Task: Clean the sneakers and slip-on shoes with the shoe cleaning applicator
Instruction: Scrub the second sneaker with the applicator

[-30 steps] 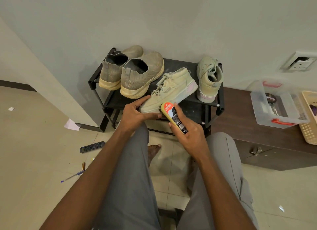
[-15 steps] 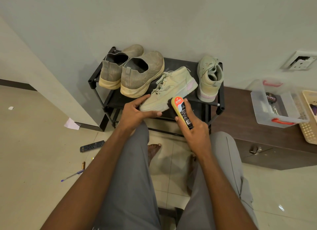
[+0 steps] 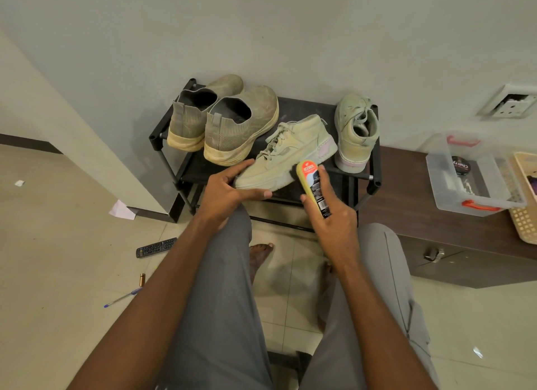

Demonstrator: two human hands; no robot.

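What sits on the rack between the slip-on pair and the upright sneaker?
In the head view, the other sneaker, lying there, steadied by the left hand.

Two slip-on shoes (image 3: pixel 203 113) (image 3: pixel 241 125), two sneakers (image 3: pixel 287 154) (image 3: pixel 356 131), one applicator (image 3: pixel 313 186), one remote (image 3: pixel 157 247), one pen (image 3: pixel 123 297).

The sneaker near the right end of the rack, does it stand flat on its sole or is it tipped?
Tipped. The sneaker stands on its toe end, heel and opening facing the camera.

tin (image 3: pixel 460 165) in clear box: "Cherry" | applicator (image 3: pixel 314 186) label: unreadable
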